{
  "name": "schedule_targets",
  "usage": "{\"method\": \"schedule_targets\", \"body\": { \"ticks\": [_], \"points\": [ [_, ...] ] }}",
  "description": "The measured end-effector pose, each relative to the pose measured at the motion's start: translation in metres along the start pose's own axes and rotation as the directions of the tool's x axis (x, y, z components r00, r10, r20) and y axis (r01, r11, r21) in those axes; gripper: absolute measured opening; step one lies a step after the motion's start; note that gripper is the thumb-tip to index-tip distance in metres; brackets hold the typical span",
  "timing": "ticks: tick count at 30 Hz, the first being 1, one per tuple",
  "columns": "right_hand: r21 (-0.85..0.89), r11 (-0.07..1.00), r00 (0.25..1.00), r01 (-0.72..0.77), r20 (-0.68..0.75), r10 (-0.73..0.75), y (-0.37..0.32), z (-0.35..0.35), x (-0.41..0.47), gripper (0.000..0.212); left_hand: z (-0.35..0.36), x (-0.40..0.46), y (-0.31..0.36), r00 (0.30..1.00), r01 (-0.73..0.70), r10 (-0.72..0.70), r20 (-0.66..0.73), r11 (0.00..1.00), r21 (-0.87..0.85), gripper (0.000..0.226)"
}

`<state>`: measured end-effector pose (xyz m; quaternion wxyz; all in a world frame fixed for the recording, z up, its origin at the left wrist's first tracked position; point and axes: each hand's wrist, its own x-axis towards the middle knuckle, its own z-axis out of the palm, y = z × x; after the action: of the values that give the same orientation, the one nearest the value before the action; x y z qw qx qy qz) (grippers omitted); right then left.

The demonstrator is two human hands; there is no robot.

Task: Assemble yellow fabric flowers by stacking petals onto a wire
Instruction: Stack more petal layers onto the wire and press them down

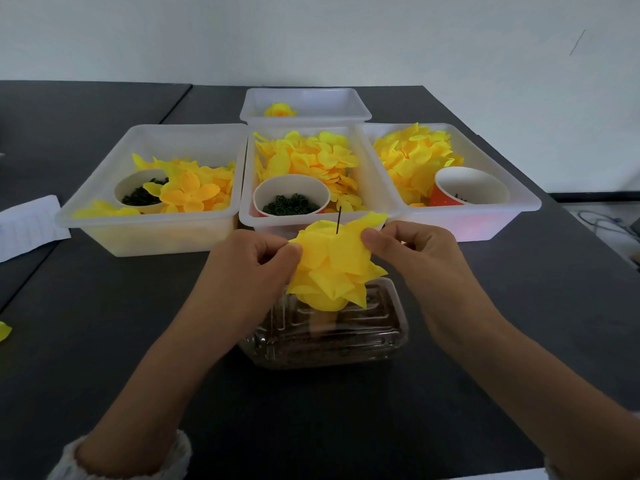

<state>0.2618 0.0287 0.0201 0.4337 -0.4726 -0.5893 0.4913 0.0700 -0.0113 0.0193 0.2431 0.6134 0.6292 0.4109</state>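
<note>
A stack of yellow fabric petals point(334, 265) sits on a thin dark wire point(338, 220) whose tip pokes up through the top layer. My left hand point(256, 261) pinches the left edge of the top petal layer. On the opposite edge my right hand point(412, 251) pinches the same layer. The stack stands over a clear plastic box point(325, 334) just in front of me. Behind it, three white bins hold loose yellow petals: left bin point(104, 188), middle bin point(372, 188), right bin point(519, 192).
Paper cups of small dark green rings stand in the left bin point(140, 194) and middle bin point(291, 200); an orange cup point(471, 187) is in the right bin. A far bin point(356, 105) holds one finished flower point(280, 110). A paper sheet point(27, 226) and a stray petal point(4, 330) lie left.
</note>
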Motion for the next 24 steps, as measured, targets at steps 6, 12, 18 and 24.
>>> {"method": "schedule_targets", "body": {
  "ticks": [6,12,18,24],
  "points": [
    [-0.036,0.985,0.975,-0.167,0.144,0.170,-0.006,-0.007,-0.006,0.027,-0.002,-0.001,0.002,1.000,0.022,-0.022,0.002,1.000,-0.023,0.051],
    [-0.240,0.966,0.979,-0.102,0.149,0.140,-0.002,-0.004,-0.014,0.030,-0.007,0.001,0.001,0.999,0.016,-0.015,0.049,0.999,-0.034,0.050],
    [-0.302,0.953,0.993,0.009,0.117,0.028,0.000,-0.009,-0.006,0.052,-0.010,-0.001,0.002,0.997,-0.002,0.003,0.080,1.000,-0.016,0.049],
    [-0.309,0.944,0.991,-0.116,0.033,0.133,-0.002,-0.016,0.027,0.041,-0.010,0.000,0.001,0.997,0.005,-0.004,0.083,1.000,-0.014,0.048]
  ]
}}
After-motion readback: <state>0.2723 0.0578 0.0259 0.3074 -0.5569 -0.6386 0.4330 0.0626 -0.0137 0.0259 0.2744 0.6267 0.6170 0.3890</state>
